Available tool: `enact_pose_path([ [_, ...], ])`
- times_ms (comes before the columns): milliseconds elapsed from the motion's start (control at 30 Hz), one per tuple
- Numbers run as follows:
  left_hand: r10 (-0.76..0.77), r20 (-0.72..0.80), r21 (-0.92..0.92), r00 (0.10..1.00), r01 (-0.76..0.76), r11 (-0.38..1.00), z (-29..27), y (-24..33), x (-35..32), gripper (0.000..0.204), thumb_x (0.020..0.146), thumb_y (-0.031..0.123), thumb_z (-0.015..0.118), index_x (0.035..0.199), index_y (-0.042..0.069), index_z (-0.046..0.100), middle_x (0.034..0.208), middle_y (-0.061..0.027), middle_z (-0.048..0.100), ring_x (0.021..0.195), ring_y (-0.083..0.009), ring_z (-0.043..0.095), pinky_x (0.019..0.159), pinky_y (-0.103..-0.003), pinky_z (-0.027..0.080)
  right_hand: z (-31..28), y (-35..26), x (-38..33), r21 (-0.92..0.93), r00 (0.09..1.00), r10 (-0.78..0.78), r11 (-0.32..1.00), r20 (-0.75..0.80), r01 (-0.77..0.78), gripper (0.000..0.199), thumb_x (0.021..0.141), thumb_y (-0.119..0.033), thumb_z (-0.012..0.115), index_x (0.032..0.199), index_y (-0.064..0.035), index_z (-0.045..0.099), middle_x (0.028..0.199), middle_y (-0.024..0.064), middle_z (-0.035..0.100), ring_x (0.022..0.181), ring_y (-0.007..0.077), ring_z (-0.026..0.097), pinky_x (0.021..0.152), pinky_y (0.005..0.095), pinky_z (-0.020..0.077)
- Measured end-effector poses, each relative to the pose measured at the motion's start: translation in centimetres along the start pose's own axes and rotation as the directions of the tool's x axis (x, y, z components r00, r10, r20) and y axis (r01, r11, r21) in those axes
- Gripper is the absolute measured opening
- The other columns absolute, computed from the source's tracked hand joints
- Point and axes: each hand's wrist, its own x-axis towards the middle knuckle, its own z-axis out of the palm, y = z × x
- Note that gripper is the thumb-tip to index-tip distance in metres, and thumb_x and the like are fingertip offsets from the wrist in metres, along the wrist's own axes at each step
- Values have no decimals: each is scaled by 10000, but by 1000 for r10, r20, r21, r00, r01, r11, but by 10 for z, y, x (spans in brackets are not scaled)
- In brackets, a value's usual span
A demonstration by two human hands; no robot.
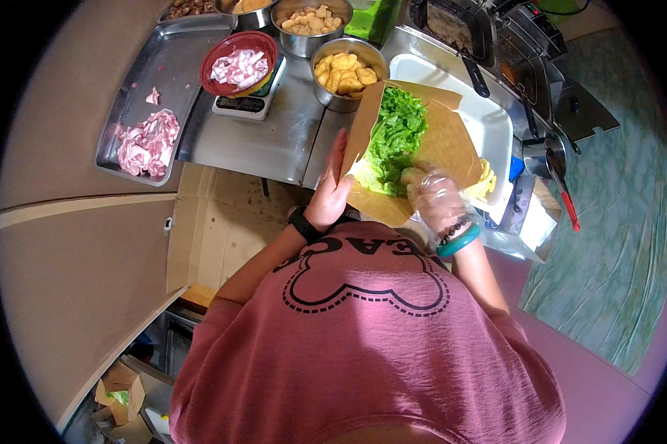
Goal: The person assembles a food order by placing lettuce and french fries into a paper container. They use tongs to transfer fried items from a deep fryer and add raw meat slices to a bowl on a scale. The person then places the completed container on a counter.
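Two hands are in view: the bare left hand and the right hand in a clear plastic glove. Between them is one brown paper box holding one bunch of green lettuce. On the table stand one red bowl of raw meat on one small scale, and two steel bowls of fried pieces, one nearer and one farther back. There is one steel tray with two lots of raw meat, a large heap and a small scrap. One white tray lies at the right. One black watch is on the left wrist, and two bracelets, one green and one beaded, on the right.
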Motion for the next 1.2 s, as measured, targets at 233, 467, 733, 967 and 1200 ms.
enact_pose_path([
  [233,5,23,-29,1000,-4,1000,1,4,6,655,787,-35,369,1376,0,85,1381,-186,238,1290,-250,239,1038,-318,190,1,-13,16,-87,936,129,991,328,-106,181,829,-219,458,925,-116,571,898,160,592,859,324,565,727,418,455],
  [467,13,21,-9,1000,-13,1000,-3,4,8,627,811,-10,358,1373,-12,79,1391,-180,228,1291,-245,234,1040,-321,183,-7,-9,7,266,985,117,961,-130,-79,145,749,-85,586,884,-75,534,803,131,602,746,296,602,636,386,477],
  [733,-28,38,-182,999,35,983,2,-5,13,605,852,37,383,1369,-24,76,1403,-168,210,1295,-232,214,1045,-316,165,-15,12,3,640,929,211,768,-305,36,406,716,42,602,1092,-91,524,675,-7,508,599,73,488,570,215,430],
  [967,-135,127,-299,983,168,939,4,2,18,634,821,2,351,1380,-5,53,1433,-127,150,1299,-197,202,1045,-302,172,-35,21,-9,699,926,203,710,-319,85,245,755,-4,571,982,-86,614,689,-27,518,573,61,465,525,199,395],
  [1200,-356,-20,-235,934,342,910,0,-19,10,336,846,107,392,1140,-46,447,1101,-100,521,1005,-186,493,868,-308,385,-91,113,-44,875,705,578,468,-411,127,168,797,-111,571,960,-77,593,699,5,558,556,65,483,484,193,391],
])
